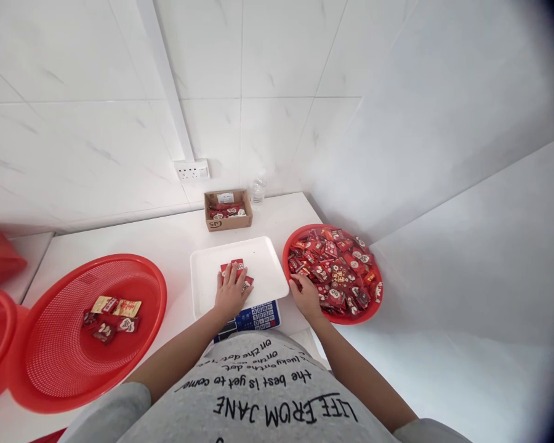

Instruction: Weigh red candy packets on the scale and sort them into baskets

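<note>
Smooth, matt plastic tray (270,264); packets (238,263) on it in slick, shiny film. From the tray, three-o'clock basket (346,319): glossy plastic; eight-o'clock basket (69,351): perforated plastic. Twelve o'clock, matt cardboard box (235,224); beyond, smooth, glossy wall (277,55). Six o'clock, matt cloth shirt (268,394).

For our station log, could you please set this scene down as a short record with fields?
Left hand: fingers spread over red printed packets
Under the packets: white rectangular tray
Right hand: fingers curled, at the left rim of a round red plastic basket heaped with mostly red packets
In front of tray: blue keypad with white keys
Far left: red perforated plastic basket holding a few red and yellow packets
Behind tray: open brown cardboard box containing red packets; clear bottle beside it
</note>
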The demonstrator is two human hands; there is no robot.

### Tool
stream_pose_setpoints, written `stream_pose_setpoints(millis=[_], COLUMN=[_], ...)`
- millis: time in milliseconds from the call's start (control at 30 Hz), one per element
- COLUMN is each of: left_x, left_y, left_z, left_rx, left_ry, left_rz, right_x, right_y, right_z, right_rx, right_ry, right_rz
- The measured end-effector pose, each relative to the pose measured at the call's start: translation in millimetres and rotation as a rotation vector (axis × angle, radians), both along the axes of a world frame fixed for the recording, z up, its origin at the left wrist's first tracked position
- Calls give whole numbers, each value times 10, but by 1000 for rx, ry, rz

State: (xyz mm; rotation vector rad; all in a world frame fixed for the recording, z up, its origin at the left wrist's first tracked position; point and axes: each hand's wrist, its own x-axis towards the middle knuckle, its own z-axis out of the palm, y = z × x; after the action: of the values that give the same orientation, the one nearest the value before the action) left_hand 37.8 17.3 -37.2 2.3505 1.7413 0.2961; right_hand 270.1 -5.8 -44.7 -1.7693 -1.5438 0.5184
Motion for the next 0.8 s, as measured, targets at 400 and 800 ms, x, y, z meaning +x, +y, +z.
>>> stream_pose_setpoints(millis=[400,800], left_x=[-406,-190], left_y=[161,30], left_z=[104,38], left_rx=[10,29], left_ry=[33,59], left_rz=[-365,-281], right_x=[-3,-2], right_y=[-6,1], right_z=[-2,1], right_rx=[9,-11], right_ry=[-5,30], right_rz=[-8,-5])
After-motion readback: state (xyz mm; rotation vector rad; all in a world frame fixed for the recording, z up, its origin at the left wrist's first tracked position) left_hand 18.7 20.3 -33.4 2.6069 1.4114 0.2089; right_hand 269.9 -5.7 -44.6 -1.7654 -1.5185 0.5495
